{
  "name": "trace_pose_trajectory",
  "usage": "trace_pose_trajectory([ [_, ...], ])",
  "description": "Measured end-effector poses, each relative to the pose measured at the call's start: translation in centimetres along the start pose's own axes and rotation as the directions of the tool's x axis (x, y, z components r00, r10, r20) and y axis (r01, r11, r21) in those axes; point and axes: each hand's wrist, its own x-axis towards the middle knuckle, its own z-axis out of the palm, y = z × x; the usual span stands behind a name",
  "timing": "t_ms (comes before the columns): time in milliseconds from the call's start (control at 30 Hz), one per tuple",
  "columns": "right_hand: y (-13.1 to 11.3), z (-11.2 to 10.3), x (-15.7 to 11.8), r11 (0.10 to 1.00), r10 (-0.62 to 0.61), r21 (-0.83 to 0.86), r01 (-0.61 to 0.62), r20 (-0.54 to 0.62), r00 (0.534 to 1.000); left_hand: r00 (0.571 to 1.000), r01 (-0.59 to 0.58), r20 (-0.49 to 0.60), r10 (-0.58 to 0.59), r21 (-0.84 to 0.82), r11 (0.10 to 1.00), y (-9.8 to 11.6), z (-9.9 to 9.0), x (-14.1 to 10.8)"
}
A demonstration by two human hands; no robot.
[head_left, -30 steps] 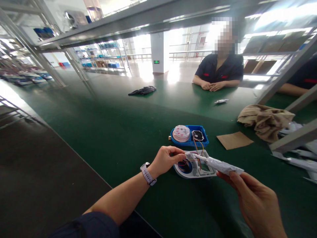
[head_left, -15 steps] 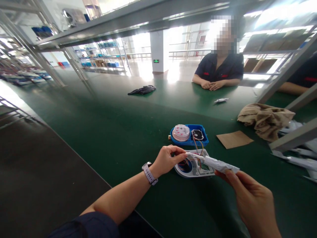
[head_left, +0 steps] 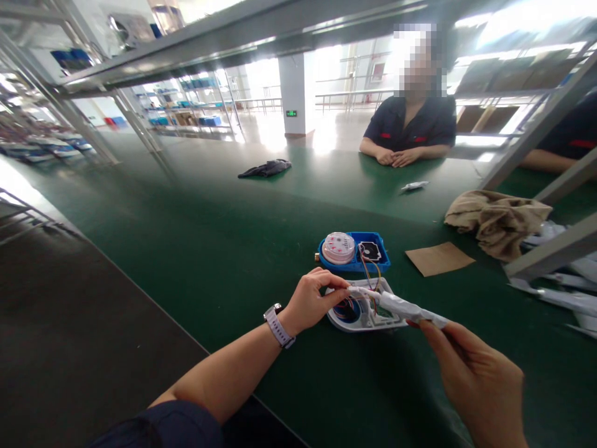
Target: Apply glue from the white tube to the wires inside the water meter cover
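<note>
My left hand (head_left: 314,300) and my right hand (head_left: 471,379) pinch opposite ends of a twisted white wrapped strip (head_left: 401,306), probably film or paper. The strip spans just above a white plastic meter casing (head_left: 364,320), and my left fingertips are close over the casing. Thin coloured wires (head_left: 370,280) run from the casing up to a blue plastic housing (head_left: 354,261). That housing holds a round meter dial (head_left: 338,247) and a small black part (head_left: 370,251). Neither hand touches the blue housing.
A square of brown paper (head_left: 438,259) and a crumpled beige cloth (head_left: 497,224) lie on the green bench mat (head_left: 209,211) to the right. A seated co-worker (head_left: 410,127) rests both forearms across the bench. Metal shelf uprights (head_left: 536,134) stand at the right.
My right hand has shifted slightly left, and the strip looks shorter and more tightly twisted. The whole view has moved slightly up and left.
</note>
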Motion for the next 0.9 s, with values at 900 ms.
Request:
trace_pose_trajectory([
  [900, 0.01, 0.04, -0.37, 0.967, -0.244, -0.079, 0.242, -0.020, 0.969, 0.999, -0.031, 0.038, 0.023, 0.226, 0.974, 0.42, -0.05, -0.27],
])
